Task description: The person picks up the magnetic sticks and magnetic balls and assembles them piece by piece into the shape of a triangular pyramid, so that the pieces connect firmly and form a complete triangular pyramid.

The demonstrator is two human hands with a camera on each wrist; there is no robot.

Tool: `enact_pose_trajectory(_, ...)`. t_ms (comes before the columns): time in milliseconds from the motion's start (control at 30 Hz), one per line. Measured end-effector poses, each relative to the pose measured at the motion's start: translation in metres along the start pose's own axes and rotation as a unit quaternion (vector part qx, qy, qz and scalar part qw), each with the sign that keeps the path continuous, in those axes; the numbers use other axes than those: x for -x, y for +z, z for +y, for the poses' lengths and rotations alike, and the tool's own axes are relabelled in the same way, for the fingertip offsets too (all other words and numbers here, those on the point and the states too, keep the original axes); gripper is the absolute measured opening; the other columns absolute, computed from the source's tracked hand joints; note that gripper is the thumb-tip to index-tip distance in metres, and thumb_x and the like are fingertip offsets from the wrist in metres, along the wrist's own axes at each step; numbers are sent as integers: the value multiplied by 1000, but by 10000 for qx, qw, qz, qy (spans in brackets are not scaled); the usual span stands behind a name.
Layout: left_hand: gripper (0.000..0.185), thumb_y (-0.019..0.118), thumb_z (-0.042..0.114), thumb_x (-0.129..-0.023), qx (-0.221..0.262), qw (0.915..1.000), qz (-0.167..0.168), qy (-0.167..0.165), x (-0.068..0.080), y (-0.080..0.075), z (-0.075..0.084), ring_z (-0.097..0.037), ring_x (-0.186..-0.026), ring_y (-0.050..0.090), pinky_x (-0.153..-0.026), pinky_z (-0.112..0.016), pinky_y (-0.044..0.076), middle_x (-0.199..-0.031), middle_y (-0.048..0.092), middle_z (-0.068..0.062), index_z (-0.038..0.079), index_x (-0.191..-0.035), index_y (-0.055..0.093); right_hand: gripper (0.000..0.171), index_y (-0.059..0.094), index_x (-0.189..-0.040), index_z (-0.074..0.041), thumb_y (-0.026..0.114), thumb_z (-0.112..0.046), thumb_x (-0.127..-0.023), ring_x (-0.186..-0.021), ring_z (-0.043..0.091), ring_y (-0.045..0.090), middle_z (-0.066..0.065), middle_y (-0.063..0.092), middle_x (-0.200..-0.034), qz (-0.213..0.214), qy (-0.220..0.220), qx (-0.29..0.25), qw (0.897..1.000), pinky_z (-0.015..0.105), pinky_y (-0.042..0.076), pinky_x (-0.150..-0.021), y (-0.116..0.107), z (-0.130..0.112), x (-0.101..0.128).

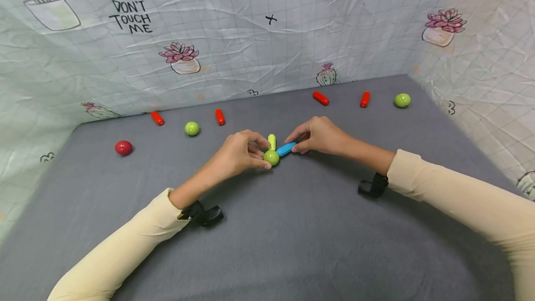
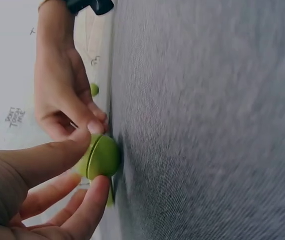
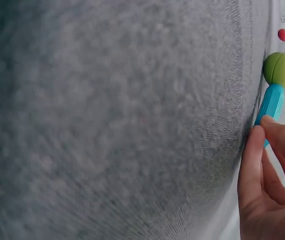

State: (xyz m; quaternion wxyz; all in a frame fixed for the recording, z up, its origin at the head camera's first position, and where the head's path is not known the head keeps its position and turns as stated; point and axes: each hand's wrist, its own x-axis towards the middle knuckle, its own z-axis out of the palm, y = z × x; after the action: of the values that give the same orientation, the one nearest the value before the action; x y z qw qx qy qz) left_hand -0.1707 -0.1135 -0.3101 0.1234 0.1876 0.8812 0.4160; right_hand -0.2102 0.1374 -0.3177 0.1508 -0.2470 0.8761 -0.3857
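1. The left hand [image 1: 238, 154] pinches a green ball [image 1: 271, 157] between thumb and fingertips, near the middle of the grey worktop [image 1: 292, 236].
2. The left wrist view shows the thumb on top of that ball [image 2: 101, 157] and a finger curled beneath it.
3. The right hand [image 1: 319, 134] grips the far end of a blue stick [image 1: 286, 148], which lies at about 2 o'clock from the ball, its near end touching the ball.
4. In the right wrist view the blue stick [image 3: 271, 107] meets the ball [image 3: 280, 68] end-on, with the fingers [image 3: 252, 165] closed on the stick.
5. A yellow-green stick [image 1: 272, 141] stands at 12 o'clock of the ball, just beside it.
6. Along the back of the worktop lie four red sticks [image 1: 219, 117], two more green balls [image 1: 192, 128] and, at the far 9 o'clock side, a red ball [image 1: 123, 147].
7. A printed cloth [image 1: 251, 36] with cactus pictures walls the worktop in.
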Motion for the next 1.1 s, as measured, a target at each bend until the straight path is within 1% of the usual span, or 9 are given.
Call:
enact_pose_trajectory(133, 40, 85, -3, -80, 555, 9980, -296, -22, 7, 4, 3, -23, -101, 73, -81, -24, 59, -121, 62, -14, -2, -117, 69, 27, 78, -113, -9, 82, -9, -87, -83, 13, 73, 4, 77, -100, 200, -137, 94, 9997, 21, 51, -64, 1, 2, 1)
enact_pose_trajectory(300, 44, 75, -10, -86, 1269, 9891, -742, 68, 14, 7, 3, -29, -120, 65, -93, -26, 56, -132, 57, -17, -5, -129, 63, 32, 72, -120, -9, 81, -14, -89, -100, 17, 73, 7, 64, -118, 303, -150, -299, 9990, 29, 57, -81, 5, 0, 8)
enact_pose_trajectory(367, 44, 72, -9, -89, 1249, 9887, -811, 154, 17, 3, 1, -30, -123, 63, -95, -28, 55, -136, 57, -17, -3, -132, 61, 33, 71, -119, -10, 81, -18, -89, -104, 17, 71, 7, 63, -119, 291, -137, -329, 9989, 31, 57, -86, 6, -1, 10)
enact_pose_trajectory(467, 42, 69, -5, -93, 736, 9950, -592, 308, 19, -12, -6, -30, -121, 64, -96, -33, 56, -137, 59, -16, -2, -134, 61, 35, 71, -118, -13, 83, -26, -88, -104, 16, 68, 3, 64, -117, 267, -99, -262, 9993, 32, 57, -89, 10, -4, 13)
enact_pose_trajectory(567, 40, 68, -4, -94, -242, 9990, 112, 373, 18, -40, -18, -33, -119, 65, -97, -40, 55, -137, 60, -18, -2, -134, 61, 38, 72, -115, -16, 86, -33, -84, -98, 14, 66, 0, 64, -112, 315, -75, -72, 9994, 31, 56, -86, 14, -7, 12)
enact_pose_trajectory(667, 41, 67, -2, -94, -1245, 9876, 924, 230, 15, -73, -37, -40, -120, 61, -99, -49, 53, -138, 56, -22, -2, -134, 60, 40, 72, -112, -16, 88, -35, -81, -94, 13, 65, 0, 64, -109, 361, -157, 105, 9992, 31, 55, -83, 18, -10, 11)
enact_pose_trajectory(767, 42, 69, 2, -95, -1691, 9767, 1316, -85, 14, -100, -57, -44, -123, 56, -100, -55, 50, -141, 52, -24, -1, -136, 60, 37, 73, -109, -16, 89, -33, -80, -93, 13, 65, 2, 63, -108, 267, -306, 223, 9989, 30, 56, -82, 21, -10, 9)
enact_pose_trajectory(900, 46, 72, 11, -96, -1693, 9755, 1354, -377, 16, -122, -78, -47, -127, 52, -101, -58, 48, -143, 48, -27, -1, -138, 58, 30, 76, -109, -17, 87, -28, -83, -95, 12, 67, 0, 66, -107, 9, -446, 89, 9990, 28, 57, -83, 19, -7, 8)
enact_pose_trajectory(1100, 49, 75, 19, -95, -1806, 9761, 1055, -591, 17, -127, -94, -47, -123, 56, -96, -61, 49, -140, 52, -29, -2, -136, 59, 32, 75, -123, -17, 77, -13, -92, -99, 12, 70, -2, 73, -112, -308, -575, -120, 9978, 29, 56, -77, 6, 0, 5)
